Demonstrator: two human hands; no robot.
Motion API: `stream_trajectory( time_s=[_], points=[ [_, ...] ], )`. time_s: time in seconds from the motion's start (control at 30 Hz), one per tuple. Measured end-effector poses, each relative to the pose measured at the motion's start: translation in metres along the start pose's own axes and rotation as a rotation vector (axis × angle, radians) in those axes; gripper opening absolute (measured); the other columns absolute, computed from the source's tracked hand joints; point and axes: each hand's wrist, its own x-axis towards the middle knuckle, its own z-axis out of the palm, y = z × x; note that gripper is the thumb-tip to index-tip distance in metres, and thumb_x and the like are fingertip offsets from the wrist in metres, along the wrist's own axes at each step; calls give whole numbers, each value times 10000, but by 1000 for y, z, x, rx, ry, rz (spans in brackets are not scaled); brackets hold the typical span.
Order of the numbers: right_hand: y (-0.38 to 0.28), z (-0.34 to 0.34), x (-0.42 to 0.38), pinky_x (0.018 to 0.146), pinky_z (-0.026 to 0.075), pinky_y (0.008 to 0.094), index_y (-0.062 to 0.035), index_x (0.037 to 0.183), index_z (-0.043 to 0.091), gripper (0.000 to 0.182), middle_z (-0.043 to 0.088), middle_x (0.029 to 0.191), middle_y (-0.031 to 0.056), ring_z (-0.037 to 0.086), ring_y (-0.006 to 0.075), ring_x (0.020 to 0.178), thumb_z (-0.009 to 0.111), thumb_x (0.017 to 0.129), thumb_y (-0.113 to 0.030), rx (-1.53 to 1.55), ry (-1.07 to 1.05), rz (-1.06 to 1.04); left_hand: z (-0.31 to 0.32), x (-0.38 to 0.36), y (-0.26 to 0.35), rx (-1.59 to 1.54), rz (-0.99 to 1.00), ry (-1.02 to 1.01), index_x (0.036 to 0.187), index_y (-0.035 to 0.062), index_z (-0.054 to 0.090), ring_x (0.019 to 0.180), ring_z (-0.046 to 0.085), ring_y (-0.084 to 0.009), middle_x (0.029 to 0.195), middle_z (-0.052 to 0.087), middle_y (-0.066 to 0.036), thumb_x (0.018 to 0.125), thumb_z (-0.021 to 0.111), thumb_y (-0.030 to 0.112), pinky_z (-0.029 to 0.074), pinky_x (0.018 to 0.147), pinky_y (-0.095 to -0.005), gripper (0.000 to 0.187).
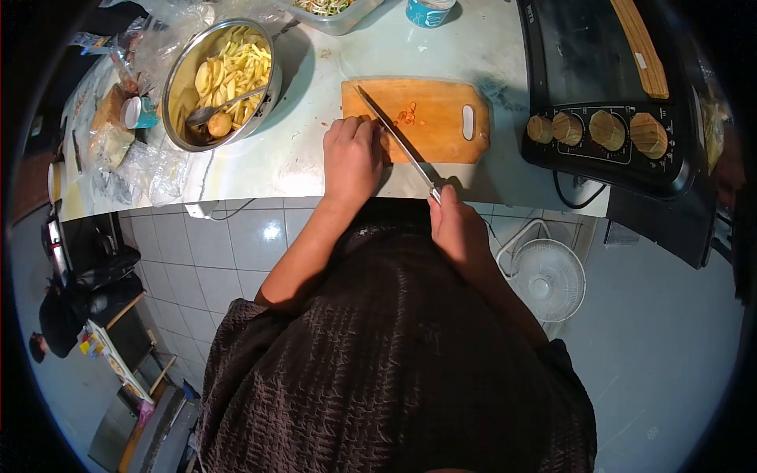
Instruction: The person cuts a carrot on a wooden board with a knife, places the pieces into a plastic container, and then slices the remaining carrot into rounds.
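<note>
My right hand [459,229] is wrapped round the handle of a knife [392,128], whose long blade slants up and left across a wooden cutting board [441,146]. Just right of the blade lie small chopped orange-red pieces [408,117], too small to name surely. At the board's left edge rests my left hand [352,156], close to the blade, its fingers curled down. Whatever those fingers hold, if anything, is hidden beneath them.
Left on the counter stands a metal pot [175,94] of cut yellow strips with a spoon, beside plastic bags [150,169]. A clear container [335,22] and blue-white cup [428,13] are behind. A toaster oven [599,130] stands right. A person [59,319] is far left.
</note>
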Motion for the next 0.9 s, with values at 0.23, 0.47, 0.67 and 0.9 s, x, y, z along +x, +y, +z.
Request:
stream_trajectory(
  time_s=[0.23, 0.47, 0.67, 0.9],
  points=[
    [7, -7, -5, 593, 486, 538, -44, 972, 480, 185, 635, 757, 236, 632, 452, 714, 580, 967, -200, -92, 87, -8, -3, 2, 4, 29, -35, -38, 879, 5, 673, 807, 567, -349, 813, 607, -141, 836, 681, 54, 447, 763, -449, 66],
    [14, -24, -7, 583, 501, 489, -52, 952, 523, 228, 629, 798, 180, 642, 402, 698, 620, 949, -258, -30, 185, -138, 2, 11, 9, -37, -13, -5, 895, 13, 691, 807, 573, -346, 820, 621, -138, 845, 690, 76, 449, 753, -443, 80],
    [21, -38, -5, 601, 491, 410, -68, 925, 596, 170, 624, 772, 121, 640, 333, 686, 649, 926, -229, -82, 313, -119, 2, 18, 7, -86, 25, -26, 879, 16, 696, 804, 585, -343, 822, 640, -136, 851, 686, 85, 460, 741, -432, 76],
    [31, -43, -6, 635, 485, 393, -86, 889, 601, 177, 595, 778, 79, 617, 290, 704, 683, 900, -243, -152, 381, -165, -18, 30, 5, -166, 50, -31, 948, 45, 716, 828, 578, -327, 839, 630, -131, 818, 664, 81, 466, 757, -427, 144]
  ],
)
